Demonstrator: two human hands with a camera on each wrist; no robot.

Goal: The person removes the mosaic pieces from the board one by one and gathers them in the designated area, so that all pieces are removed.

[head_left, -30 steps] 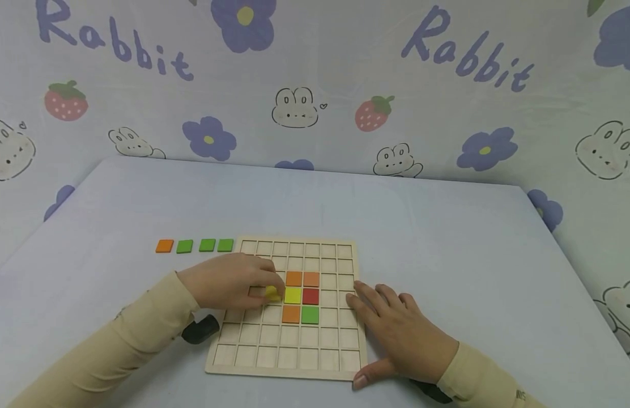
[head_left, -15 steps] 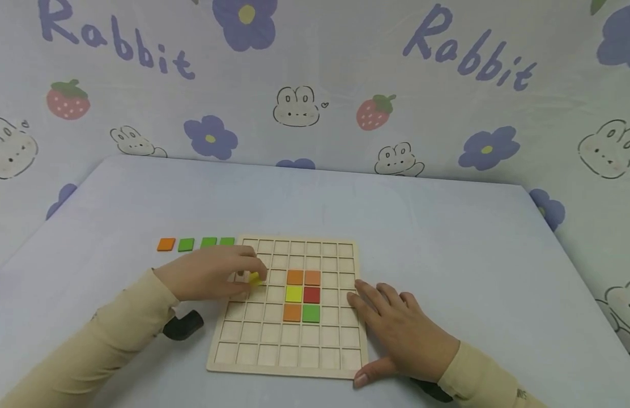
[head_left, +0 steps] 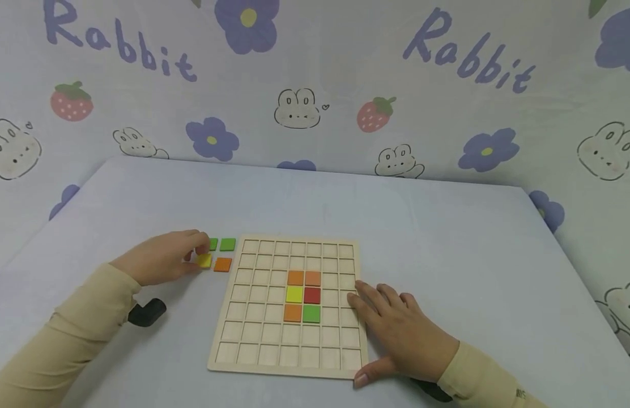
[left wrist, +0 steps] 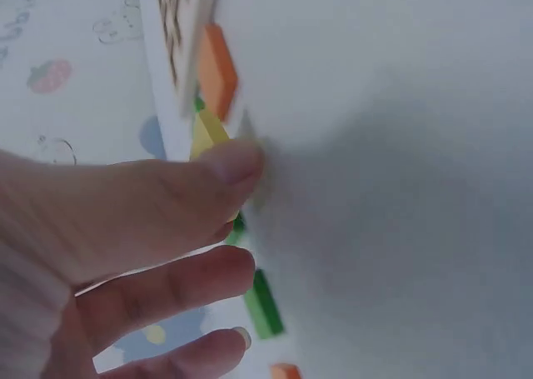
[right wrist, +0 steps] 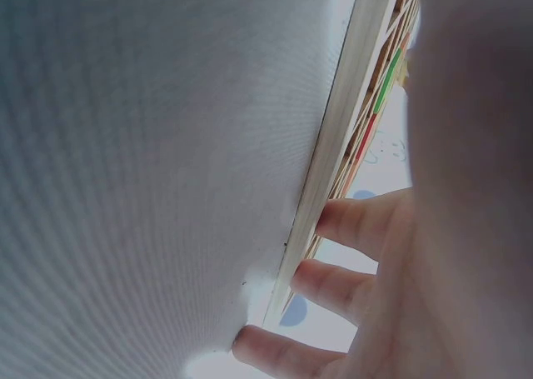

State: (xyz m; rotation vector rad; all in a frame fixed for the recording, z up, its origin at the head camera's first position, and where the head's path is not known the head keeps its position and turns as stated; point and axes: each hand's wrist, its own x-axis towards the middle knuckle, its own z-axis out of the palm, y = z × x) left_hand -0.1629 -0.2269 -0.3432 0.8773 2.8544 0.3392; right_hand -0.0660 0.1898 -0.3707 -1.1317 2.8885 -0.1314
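Before a backdrop printed with rabbits, strawberries and purple flowers (head_left: 340, 73), at the left of the white-covered table (head_left: 447, 238), my beige left sleeve (head_left: 65, 328) slants inward, a black object (head_left: 148, 313) showing beneath the wrist. My left hand (head_left: 159, 258) pinches a loose yellow tile (head_left: 205, 260) between thumb and curled fingers; whether that tile touches the table I cannot tell. The left-wrist view adds, past my fingers, an outlying green tile (left wrist: 265, 304) and, cut by the lower border, an outlying orange tile (left wrist: 286, 371). To the right of my fingertips come a partly hidden green tile (head_left: 213, 245), a loose orange tile (head_left: 222, 264) just beside the yellow one, and, above the orange, a second green tile (head_left: 228, 245) near the board's corner. Next lies the wooden grid board (head_left: 274, 372), flat, with six tiles seated near its centre: in the left column, orange (head_left: 295, 277), yellow (head_left: 294, 294) and orange (head_left: 292, 313); in the right, salmon (head_left: 313, 278), red (head_left: 312, 295) and green (head_left: 311, 313). At the board's right edge my right hand (head_left: 399, 334) rests with fingers extended and spread, fingertips against the rim, thumb by the near corner, grasping nothing; its beige right sleeve (head_left: 485, 374) follows.
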